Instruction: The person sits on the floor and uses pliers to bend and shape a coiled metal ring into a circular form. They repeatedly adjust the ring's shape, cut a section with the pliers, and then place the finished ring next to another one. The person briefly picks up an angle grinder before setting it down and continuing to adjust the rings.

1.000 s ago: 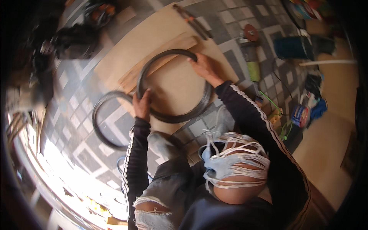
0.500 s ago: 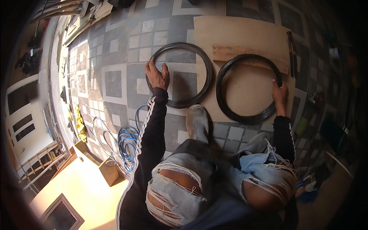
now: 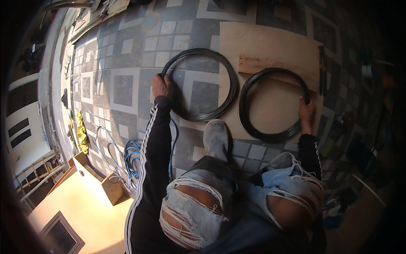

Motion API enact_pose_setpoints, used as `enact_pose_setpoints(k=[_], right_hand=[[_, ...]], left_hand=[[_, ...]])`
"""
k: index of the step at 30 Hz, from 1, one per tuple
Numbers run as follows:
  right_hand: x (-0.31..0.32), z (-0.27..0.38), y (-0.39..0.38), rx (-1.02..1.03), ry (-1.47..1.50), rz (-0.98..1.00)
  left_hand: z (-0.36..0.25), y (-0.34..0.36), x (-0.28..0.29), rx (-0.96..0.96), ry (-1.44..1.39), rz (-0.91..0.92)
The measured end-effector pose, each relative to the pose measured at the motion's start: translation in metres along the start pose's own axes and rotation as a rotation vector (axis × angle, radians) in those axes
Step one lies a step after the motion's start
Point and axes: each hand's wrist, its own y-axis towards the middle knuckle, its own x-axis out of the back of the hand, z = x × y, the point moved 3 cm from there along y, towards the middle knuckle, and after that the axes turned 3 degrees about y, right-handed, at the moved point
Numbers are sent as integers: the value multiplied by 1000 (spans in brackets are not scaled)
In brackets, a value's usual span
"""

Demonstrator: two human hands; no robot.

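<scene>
Two coils of dark wire are side by side in front of my feet. My left hand [image 3: 162,86] is closed round the left rim of the left coil [image 3: 232,80], its fingers curled over the strands. That coil is over the tiles, its right side overlapping a brown cardboard sheet [image 3: 275,40]. My right hand [image 3: 307,111] grips the right rim of the right coil [image 3: 244,103], thumb on the inner side. The right coil is over the cardboard, and its upper part crosses a wooden board [image 3: 258,65].
My left shoe [image 3: 215,137] stands just below the left coil. A tangled blue hose or cable [image 3: 132,158] lies left of my leg, near a wooden drawer [image 3: 99,182]. Yellow cloth [image 3: 81,133] lies farther left. A long dark tool [image 3: 321,70] rests at the cardboard's right edge.
My left hand has moved a little left and closed more tightly on the left coil's rim. My right hand has also closed further round its coil. The view has shifted slightly.
</scene>
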Motion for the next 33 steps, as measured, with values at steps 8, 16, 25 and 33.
enact_pose_setpoints(k=[8,16,25,33], right_hand=[[5,7,-5,106,-9,-20],[8,10,-7,83,10,4],[-20,-34,21,110,-55,-115],[-14,-36,22,-41,-39,50]], left_hand=[[-29,18,69,-2,-355,212],[-116,3,203,-313,-330,-48],[-93,17,277,-165,-299,-444],[67,10,116,685,-1182,-340]])
